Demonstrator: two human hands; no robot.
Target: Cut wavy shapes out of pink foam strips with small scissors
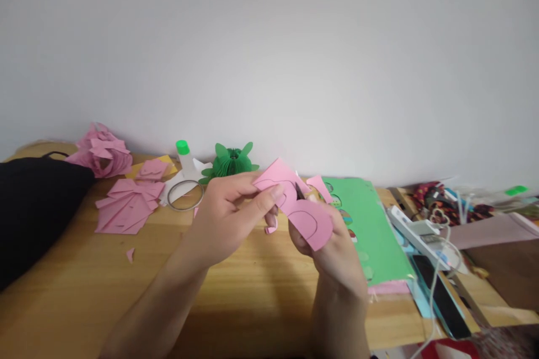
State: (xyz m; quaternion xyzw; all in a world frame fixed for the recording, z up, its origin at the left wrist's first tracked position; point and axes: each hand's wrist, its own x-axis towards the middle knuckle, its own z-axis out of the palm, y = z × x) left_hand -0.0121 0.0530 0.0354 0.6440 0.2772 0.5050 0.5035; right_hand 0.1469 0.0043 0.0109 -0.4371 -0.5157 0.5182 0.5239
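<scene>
My left hand (229, 210) pinches the upper left edge of a pink paper piece (295, 205) with a drawn curved line on it. My right hand (332, 247) is behind and below the paper, mostly hidden by it, and grips scissors (299, 192) whose dark blade tip shows at the paper's middle. Both hands hover above the wooden table (236, 291). A small pink offcut (272, 229) hangs or lies just below my left fingers.
Pink paper scraps (126, 205) and a crumpled pink heap (103, 154) lie at the left, beside a black bag (33, 202). A green-capped glue bottle (185, 162), tape ring (185, 195) and green paper ornament (231, 162) stand behind. Green sheet (370, 224), phone (442, 291) and cables sit right.
</scene>
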